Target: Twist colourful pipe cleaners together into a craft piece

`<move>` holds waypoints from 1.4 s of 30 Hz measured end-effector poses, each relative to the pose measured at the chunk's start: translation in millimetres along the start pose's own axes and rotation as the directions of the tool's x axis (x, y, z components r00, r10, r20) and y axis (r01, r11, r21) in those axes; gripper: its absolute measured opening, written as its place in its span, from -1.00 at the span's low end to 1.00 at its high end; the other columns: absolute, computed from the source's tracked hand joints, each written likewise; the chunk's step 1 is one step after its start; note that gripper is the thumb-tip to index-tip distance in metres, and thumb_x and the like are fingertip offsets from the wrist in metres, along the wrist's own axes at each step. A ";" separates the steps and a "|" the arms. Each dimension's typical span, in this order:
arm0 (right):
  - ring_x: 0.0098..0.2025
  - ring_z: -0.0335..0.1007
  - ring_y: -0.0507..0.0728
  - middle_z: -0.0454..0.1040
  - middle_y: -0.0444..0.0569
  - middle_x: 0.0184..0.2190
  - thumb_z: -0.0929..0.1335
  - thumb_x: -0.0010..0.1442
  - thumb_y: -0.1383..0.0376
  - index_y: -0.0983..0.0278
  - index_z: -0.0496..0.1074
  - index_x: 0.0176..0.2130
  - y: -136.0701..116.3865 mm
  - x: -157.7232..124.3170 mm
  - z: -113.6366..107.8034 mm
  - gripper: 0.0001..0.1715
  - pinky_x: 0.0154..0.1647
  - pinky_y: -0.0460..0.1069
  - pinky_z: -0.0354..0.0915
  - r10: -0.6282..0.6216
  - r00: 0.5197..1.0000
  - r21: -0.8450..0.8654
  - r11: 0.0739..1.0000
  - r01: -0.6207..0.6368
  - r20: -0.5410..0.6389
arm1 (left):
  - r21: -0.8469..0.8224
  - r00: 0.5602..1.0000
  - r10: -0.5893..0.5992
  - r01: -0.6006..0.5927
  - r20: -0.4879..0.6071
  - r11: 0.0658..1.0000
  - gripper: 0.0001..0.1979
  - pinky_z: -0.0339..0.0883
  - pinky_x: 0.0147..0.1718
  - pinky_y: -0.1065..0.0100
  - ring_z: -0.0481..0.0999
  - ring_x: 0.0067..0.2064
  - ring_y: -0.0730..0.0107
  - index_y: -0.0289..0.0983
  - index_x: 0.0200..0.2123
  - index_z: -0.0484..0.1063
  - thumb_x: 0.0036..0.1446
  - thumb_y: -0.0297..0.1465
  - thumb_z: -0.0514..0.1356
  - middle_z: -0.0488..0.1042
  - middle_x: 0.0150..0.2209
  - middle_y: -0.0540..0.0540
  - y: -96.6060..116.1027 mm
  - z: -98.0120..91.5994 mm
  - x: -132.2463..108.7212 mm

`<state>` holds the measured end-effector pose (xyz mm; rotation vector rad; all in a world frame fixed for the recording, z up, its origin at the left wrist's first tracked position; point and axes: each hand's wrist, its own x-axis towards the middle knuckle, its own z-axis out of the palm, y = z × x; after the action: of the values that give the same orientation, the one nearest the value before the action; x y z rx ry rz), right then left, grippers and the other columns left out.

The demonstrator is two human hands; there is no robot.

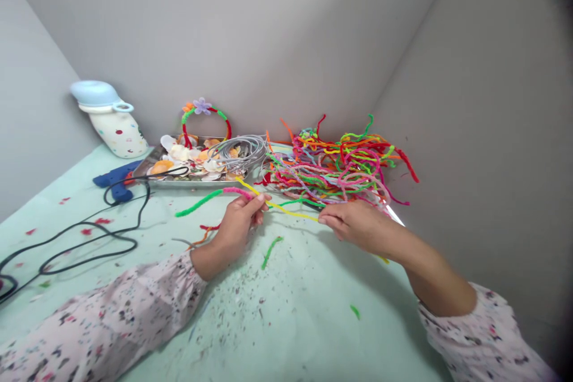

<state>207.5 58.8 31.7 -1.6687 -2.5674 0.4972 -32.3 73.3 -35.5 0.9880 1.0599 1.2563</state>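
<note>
Between my hands stretches a yellow pipe cleaner (293, 213). My left hand (239, 221) pinches it near its left end, together with a strand wrapped in green and pink pipe cleaner (201, 201) that sticks out to the left. The fingers of my right hand (353, 224) are closed on the yellow pipe cleaner further right, and a yellow tip shows below the right wrist. A green length (290, 204) runs just behind the yellow one; whether it is part of the held strand I cannot tell. Beneath, a short green piece (271, 252) lies on the table.
A pile of colourful pipe cleaners (340, 167) lies behind my right hand. Left of it, a metal tray (201, 183) holds shells, a coil of grey wire (244, 152) and a flowered hoop (230, 128). A blue glue gun (119, 179) with black cord and a bottle (119, 131) are left.
</note>
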 end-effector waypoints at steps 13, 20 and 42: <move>-0.54 0.16 -0.03 0.32 -0.19 -0.58 0.19 0.28 0.13 0.26 0.32 -0.45 14.1 8.8 14.7 -0.64 -0.48 -0.11 0.11 -0.182 0.917 0.385 0.922 0.034 0.355 | -0.013 0.998 0.005 -0.004 0.058 1.000 -0.75 0.08 -0.61 0.51 0.26 -0.60 0.56 -0.35 -0.40 0.49 -0.03 -0.26 0.33 0.43 -0.60 -0.02 -0.6 -0.4 -0.1; -0.59 0.07 -0.05 0.25 -0.23 -0.62 0.27 0.21 0.05 0.27 0.32 -0.46 15.9 6.9 15.7 -0.63 -0.54 -0.12 0.05 -0.226 0.868 0.534 0.844 -0.052 0.442 | -0.031 0.999 0.020 -0.021 -0.038 0.999 -0.73 0.01 -0.65 0.53 0.22 -0.63 0.61 -0.34 -0.40 0.44 -0.08 -0.27 0.35 0.41 -0.61 0.04 -1.2 -0.7 3.8; -0.58 0.18 -0.03 0.31 -0.23 -0.61 0.26 0.22 0.01 0.26 0.31 -0.45 12.8 9.9 18.8 -0.60 -0.49 -0.11 0.14 -0.271 0.874 0.622 0.782 -0.045 0.404 | -0.043 0.996 -0.006 0.010 0.085 0.999 -0.66 0.12 -0.57 0.50 0.31 -0.57 0.60 -0.33 -0.23 0.46 -0.08 -0.31 0.36 0.56 -0.33 -0.07 6.9 3.4 -2.1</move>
<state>210.8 67.9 8.8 -1.2359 -2.3258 1.7089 -30.7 71.7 -27.9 0.9949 0.9664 1.2150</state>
